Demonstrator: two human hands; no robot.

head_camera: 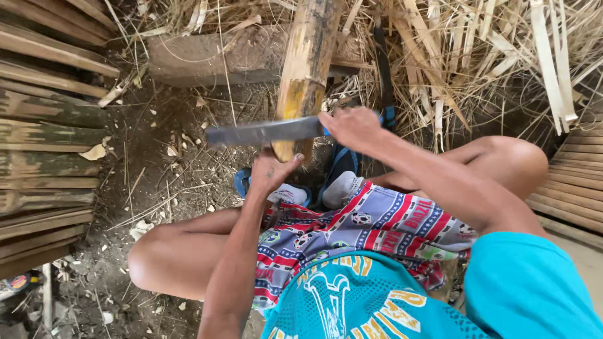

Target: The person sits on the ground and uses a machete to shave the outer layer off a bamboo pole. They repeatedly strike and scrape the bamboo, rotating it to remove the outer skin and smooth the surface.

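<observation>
A thick yellow-brown bamboo pole (308, 63) slants from the top of the view down toward my lap. My left hand (271, 171) grips its near end from below. My right hand (352, 127) is shut on the handle of a long dark machete (264, 132), whose blade lies crosswise over the pole near its lower end, pointing left. I sit with bare knees spread, in patterned shorts and a teal shirt.
Split bamboo slats (47, 157) are stacked at the left. Thin bamboo strips and shavings (490, 56) pile up at the top right. A wooden block (207, 59) lies behind the pole. More slats (575, 188) lie at the right. Blue sandals (339, 160) rest by my feet.
</observation>
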